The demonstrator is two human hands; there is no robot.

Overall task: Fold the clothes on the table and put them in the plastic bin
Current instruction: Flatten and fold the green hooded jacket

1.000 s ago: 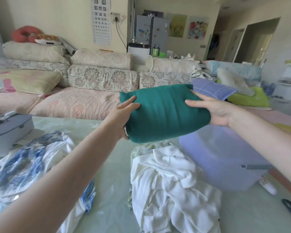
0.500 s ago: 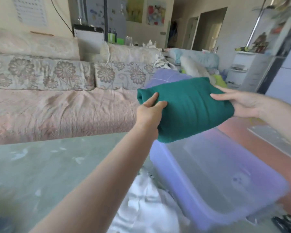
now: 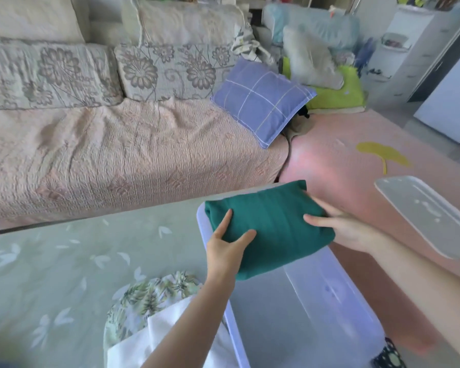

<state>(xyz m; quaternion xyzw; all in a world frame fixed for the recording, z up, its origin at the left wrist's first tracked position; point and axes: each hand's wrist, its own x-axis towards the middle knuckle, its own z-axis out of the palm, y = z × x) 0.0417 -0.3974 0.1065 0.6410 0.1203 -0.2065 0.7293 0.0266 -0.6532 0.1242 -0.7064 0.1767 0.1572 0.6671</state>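
A pale green table (image 3: 64, 261) stands in front of a quilt-covered sofa (image 3: 117, 155). The left hand (image 3: 225, 248) grips the near-left edge of the folded green garment (image 3: 274, 229), two digits spread on top and the rest beneath. The right hand (image 3: 348, 229) clamps the opposite edge, thumb on top. Between the hands, the garment sits over the far end of the plastic bin (image 3: 231, 330). Contact with the bin floor cannot be determined. Unfolded clothes (image 3: 154, 309) lie near the left forearm.

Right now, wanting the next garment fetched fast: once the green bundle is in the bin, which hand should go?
Left, probably. The left hand grips the bundle on the side nearest the white cloth; the right hand holds the far side.
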